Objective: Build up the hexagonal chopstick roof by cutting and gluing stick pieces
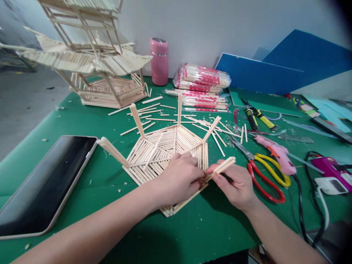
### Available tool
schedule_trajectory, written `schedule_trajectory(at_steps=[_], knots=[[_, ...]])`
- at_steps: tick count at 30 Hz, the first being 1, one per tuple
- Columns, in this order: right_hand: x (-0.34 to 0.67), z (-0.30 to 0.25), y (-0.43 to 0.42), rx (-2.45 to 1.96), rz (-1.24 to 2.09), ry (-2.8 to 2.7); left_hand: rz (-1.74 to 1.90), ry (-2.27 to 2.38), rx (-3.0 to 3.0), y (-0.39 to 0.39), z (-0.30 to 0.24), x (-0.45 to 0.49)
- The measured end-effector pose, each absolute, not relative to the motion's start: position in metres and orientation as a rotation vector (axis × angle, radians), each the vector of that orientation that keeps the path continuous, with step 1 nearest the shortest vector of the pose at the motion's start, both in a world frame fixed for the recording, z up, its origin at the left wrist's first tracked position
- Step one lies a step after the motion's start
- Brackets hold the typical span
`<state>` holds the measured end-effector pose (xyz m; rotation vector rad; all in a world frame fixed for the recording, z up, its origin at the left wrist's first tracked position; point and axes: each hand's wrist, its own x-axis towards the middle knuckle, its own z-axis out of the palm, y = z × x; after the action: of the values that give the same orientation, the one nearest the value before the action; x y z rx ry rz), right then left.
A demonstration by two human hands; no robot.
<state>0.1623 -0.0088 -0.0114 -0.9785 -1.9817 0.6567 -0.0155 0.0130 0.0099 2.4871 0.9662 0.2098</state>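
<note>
A hexagonal base of glued wooden sticks (148, 172) lies on the green table, with several stick posts standing at its corners. My right hand (236, 183) pinches a short bundle of sticks (227, 164) at the base's right corner, the bundle leaning outward to the upper right. Over the base's right part, my left hand (180, 176) is closed, its fingertips at the foot of that bundle. What those left fingertips grip is hidden by the hand. One loose stick (153, 151) rests across the top of the base.
Scissors (266, 176), a pink glue gun (276, 152) with cords and pliers (257, 115) lie to the right. A phone (49, 183) is at left. Behind stand a stick pavilion (90, 62), a pink flask (159, 62) and packaged chopsticks (203, 79). Loose sticks are scattered between.
</note>
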Motion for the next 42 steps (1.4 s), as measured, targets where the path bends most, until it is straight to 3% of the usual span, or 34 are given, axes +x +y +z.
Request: schedule_trajectory(at_steps=[24,32,42], knots=[[0.158,-0.006,-0.008,-0.985,0.681,-1.974,0.253,0.972,2.377,0.015,0.021,-0.016],[0.159,-0.010,-0.006,-0.962,0.712,-1.983,0.763,0.872,2.056,0.007,0.031,-0.008],[0.159,-0.010,-0.007,-0.997,0.667,-2.003,0.868,0.848,1.919,0.005,0.020,0.001]])
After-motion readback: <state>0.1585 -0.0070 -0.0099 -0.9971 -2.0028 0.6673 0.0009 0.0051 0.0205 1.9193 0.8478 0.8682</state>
